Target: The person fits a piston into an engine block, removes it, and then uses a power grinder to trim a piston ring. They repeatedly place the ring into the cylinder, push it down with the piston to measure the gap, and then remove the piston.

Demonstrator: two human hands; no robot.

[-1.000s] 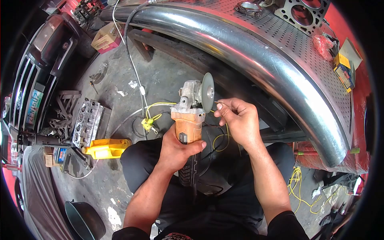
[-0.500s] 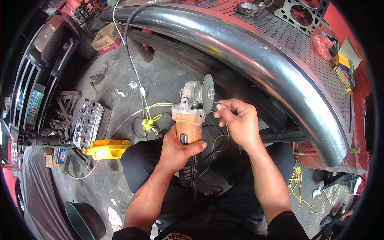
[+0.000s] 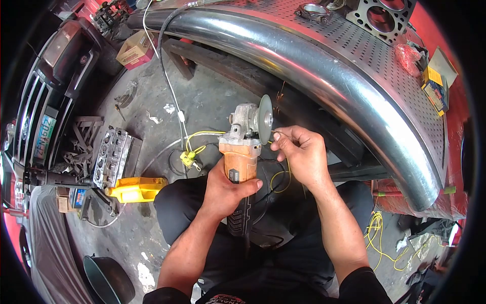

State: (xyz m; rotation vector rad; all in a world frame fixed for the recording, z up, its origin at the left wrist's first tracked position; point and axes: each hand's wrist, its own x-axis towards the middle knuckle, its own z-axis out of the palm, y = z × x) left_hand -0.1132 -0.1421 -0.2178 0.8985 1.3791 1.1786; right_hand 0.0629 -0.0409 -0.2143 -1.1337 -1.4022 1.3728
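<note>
My left hand [image 3: 225, 190] is wrapped round the orange body of an angle grinder [image 3: 242, 157], which stands upright with its head up. The grinder's thin disc [image 3: 265, 119] faces right. My right hand [image 3: 302, 152] is closed in a pinch just right of the disc, holding a small thin metal piece [image 3: 274, 133] against or very near the disc's edge; its full shape is hidden by the fingers. Orange sparks [image 3: 278, 96] fly above the disc.
A perforated metal bench [image 3: 349, 40] with a rounded shiny edge curves ahead, bearing an engine block [image 3: 382, 19] and a yellow box [image 3: 434, 83]. A yellow jug [image 3: 136, 189], a cylinder head [image 3: 110, 154] and yellow cord [image 3: 188, 158] lie on the floor at left. A car bumper [image 3: 55, 76] stands beyond.
Sparks have appeared above the disc. The grinder has shifted very slightly to the right; both hands keep their grips.
</note>
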